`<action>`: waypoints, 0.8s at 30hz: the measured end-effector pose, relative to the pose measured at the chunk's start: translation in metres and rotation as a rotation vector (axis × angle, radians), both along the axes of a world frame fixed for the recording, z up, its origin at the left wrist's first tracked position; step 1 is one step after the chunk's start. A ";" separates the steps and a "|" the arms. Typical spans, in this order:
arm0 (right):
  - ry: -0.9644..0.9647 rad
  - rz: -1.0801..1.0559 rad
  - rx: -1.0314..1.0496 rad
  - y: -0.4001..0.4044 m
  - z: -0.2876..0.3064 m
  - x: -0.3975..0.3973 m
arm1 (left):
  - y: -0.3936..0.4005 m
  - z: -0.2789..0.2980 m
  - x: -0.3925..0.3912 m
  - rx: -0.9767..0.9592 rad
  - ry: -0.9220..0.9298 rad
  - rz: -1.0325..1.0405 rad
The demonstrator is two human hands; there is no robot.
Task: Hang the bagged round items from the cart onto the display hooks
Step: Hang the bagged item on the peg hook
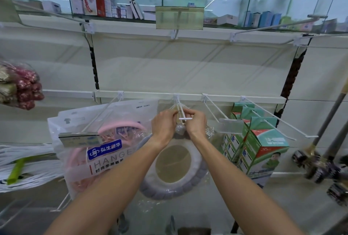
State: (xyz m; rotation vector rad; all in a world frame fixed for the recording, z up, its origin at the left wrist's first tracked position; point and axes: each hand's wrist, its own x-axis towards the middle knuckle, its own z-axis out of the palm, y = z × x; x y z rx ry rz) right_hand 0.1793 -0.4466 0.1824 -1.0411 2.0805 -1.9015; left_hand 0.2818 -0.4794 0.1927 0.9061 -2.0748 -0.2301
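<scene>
At the white display hook point(182, 111), left hand point(163, 124) and right hand point(195, 122) pinching clear bag top, grey ring point(174, 187) hanging below grip

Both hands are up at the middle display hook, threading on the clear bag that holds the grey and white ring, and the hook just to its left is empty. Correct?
Not quite. In the head view the hook to the left is not empty: a bag with pink hangers hangs on it. The rest stands: the left hand and right hand work at the middle hook, with the bagged grey and white ring hanging below.
</scene>
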 end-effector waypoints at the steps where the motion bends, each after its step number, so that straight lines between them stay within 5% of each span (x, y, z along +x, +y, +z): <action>1: 0.015 -0.004 0.000 -0.005 0.000 -0.004 | -0.007 0.000 -0.005 0.025 -0.004 0.001; 15: 0.048 0.033 0.068 -0.055 -0.016 -0.032 | -0.068 -0.020 -0.029 0.188 0.120 -0.069; 24: 0.073 0.099 0.038 -0.051 -0.032 -0.031 | -0.077 -0.027 -0.036 0.435 0.245 -0.304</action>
